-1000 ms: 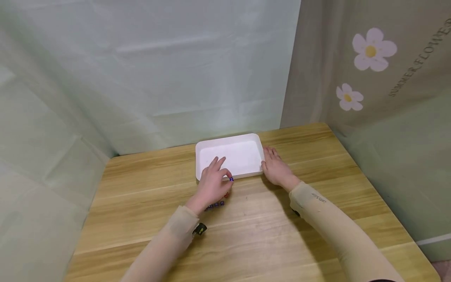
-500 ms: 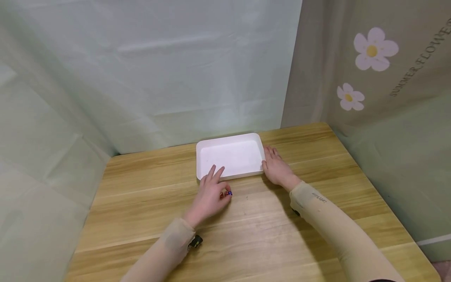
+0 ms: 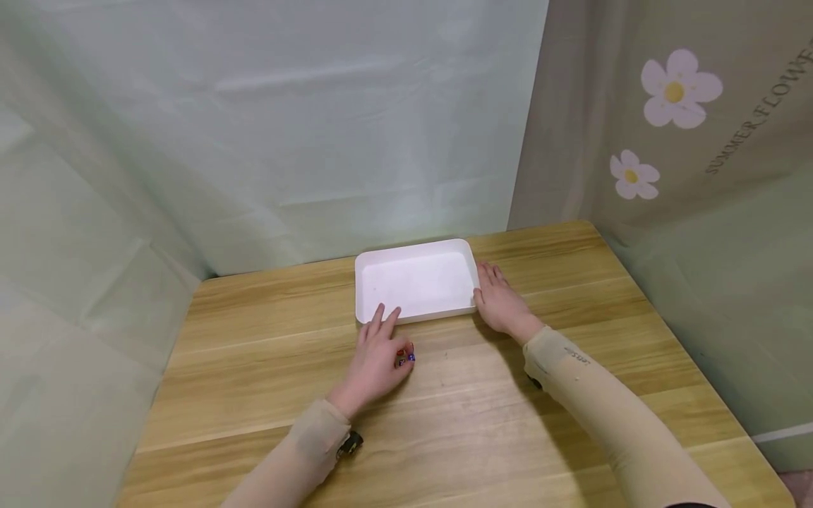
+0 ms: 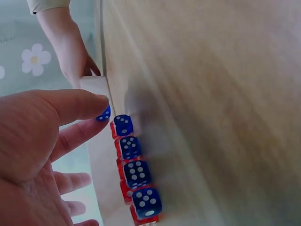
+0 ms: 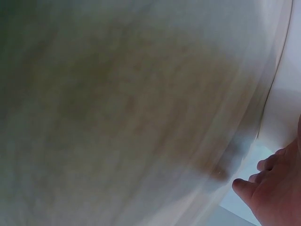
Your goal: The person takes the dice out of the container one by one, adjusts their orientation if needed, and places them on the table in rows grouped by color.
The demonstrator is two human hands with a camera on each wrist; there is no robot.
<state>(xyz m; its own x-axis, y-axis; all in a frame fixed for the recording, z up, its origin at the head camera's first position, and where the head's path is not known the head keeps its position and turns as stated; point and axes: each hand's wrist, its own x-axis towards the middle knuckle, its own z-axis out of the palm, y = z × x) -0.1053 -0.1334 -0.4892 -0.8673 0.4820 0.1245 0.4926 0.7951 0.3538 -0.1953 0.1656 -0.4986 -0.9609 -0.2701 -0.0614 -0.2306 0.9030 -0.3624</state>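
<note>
Thumb and forefinger of my left hand (image 3: 373, 361) pinch a blue die (image 4: 104, 113), its other fingers spread. Just beyond it in the left wrist view runs a row of several blue dice (image 4: 137, 173), with red dice (image 4: 126, 191) close behind them. In the head view the left hand covers most of that row. A shallow white tray (image 3: 438, 315) stands behind the dice. My right hand (image 3: 502, 305) rests along the tray's right side with its fingers extended.
The wooden table (image 3: 254, 395) has its back edge just behind the tray. Pale cloth (image 3: 356, 141) hangs behind and at the left; a curtain with printed flowers (image 3: 675, 92) hangs at the right.
From beside the tray's front edge, my left hand has come back toward me with the blue die, down to the dice row. My right hand has stayed at the tray.
</note>
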